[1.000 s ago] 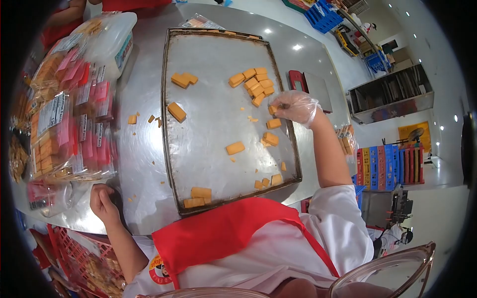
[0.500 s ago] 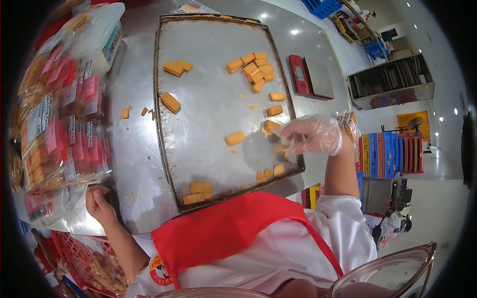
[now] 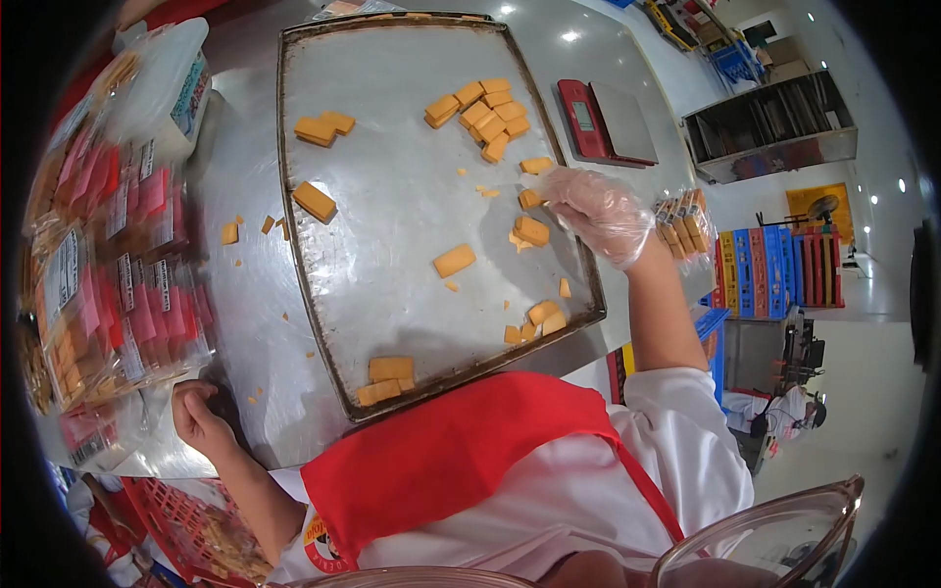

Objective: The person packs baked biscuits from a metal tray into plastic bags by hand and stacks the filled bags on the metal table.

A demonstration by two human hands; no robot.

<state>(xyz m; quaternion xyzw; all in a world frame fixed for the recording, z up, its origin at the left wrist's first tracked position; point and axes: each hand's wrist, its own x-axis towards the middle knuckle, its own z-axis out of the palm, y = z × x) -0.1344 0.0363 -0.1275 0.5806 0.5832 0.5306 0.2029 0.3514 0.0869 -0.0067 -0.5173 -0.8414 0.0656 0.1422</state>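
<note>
My right hand, in a clear plastic glove, is over the right rim of a large metal baking tray. Its bent fingers close at the edge of a small rectangular orange-brown biscuit, covering part of it. Another biscuit lies just above the fingertips, and one more sits below with crumbs around it. A cluster of biscuits is at the tray's upper right. My bare left hand rests by the table's near edge at the left, fingers curled, with nothing visible in it.
Packed biscuit bags and a lidded plastic tub crowd the left side. Right of the tray are a red scale and a wrapped biscuit pack. Crumbs dot the steel table. A red basket stands below left.
My right hand has moved up along the tray's right rim, from the lower biscuits to one higher up. My left hand stays in place. The whole view has shifted slightly.
</note>
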